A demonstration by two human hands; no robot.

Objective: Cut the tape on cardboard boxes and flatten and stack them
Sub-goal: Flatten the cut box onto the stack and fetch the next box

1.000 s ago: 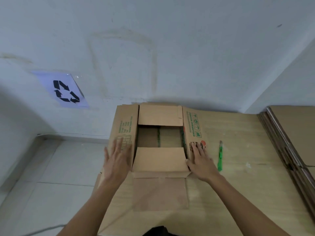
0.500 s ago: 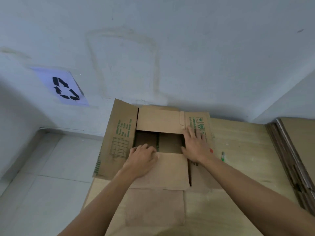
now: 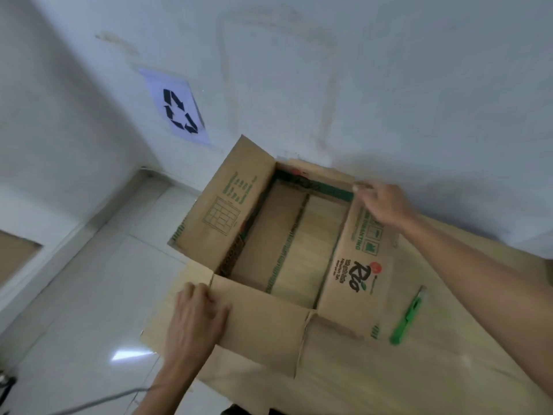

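Head view: open cardboard box (image 3: 299,250), flaps spread, sits at centre on a wooden table (image 3: 449,369). Left hand (image 3: 197,313) rests on the near flap at 7 o'clock, its grip blurred and unclear. Right hand (image 3: 381,205) pinches the far corner at 1 o'clock. Green utility knife (image 3: 409,316) lies at 4 o'clock.

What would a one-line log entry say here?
box open on table | left hand on near flap | right hand pinches far corner | knife lies beside box
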